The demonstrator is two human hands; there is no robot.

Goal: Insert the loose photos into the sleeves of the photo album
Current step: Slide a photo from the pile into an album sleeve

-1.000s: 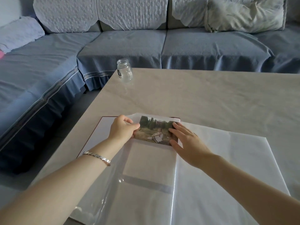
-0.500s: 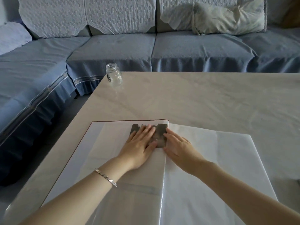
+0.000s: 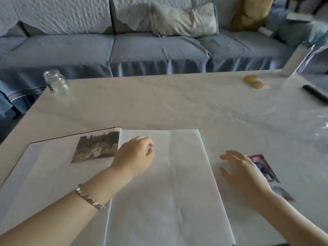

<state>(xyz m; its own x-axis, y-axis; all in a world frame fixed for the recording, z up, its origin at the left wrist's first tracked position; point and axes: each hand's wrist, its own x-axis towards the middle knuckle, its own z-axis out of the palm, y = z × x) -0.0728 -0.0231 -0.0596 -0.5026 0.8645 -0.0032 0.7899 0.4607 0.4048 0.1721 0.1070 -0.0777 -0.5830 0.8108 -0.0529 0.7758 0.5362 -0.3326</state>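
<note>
Head view: white album, landscape photo sleeved on left page; left hand loosely curled, right hand spread, both empty.

Right hand over loose photos

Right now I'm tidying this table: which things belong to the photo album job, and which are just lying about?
Job: open white-paged photo album; landscape photo on its left page; loose red-edged photos by the right hand.
Lying about: clear glass jar; round yellow object; black stick; crumpled clear plastic.
</note>
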